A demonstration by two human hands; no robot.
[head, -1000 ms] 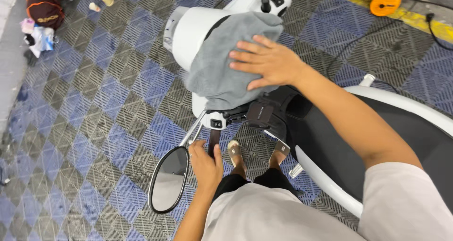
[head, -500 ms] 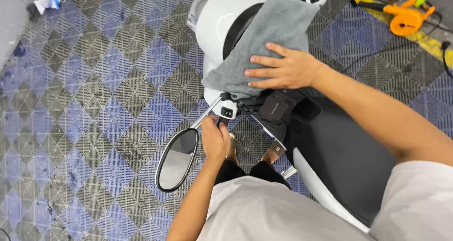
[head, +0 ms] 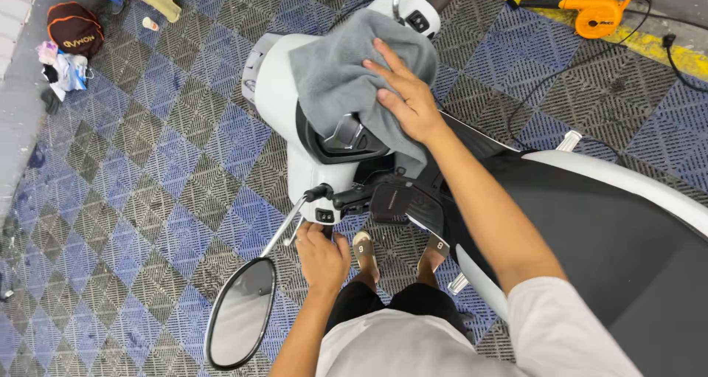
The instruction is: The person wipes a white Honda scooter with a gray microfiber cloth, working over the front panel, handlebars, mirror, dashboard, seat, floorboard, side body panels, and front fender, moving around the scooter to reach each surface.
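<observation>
grey cloth [head: 346, 74] hiding dashboard, mirror [head: 240, 322] reflection unreadable

Illumination is bright, even and diffuse; shadows are soft and short. No strong glare. Focus is sharp throughout, with slight wide-angle distortion at the edges.

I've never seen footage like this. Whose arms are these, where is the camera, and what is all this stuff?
The camera sits on a person's head and looks down, so both arms are that person's own. They stand beside a white motor scooter on a floor of grey and blue grid tiles. The right hand presses a grey cloth flat onto the scooter's dashboard. The left hand grips the near handlebar, just beside the oval black-rimmed mirror. Further off lie an orange handheld blower with black cables, and a dark red round bag.
</observation>
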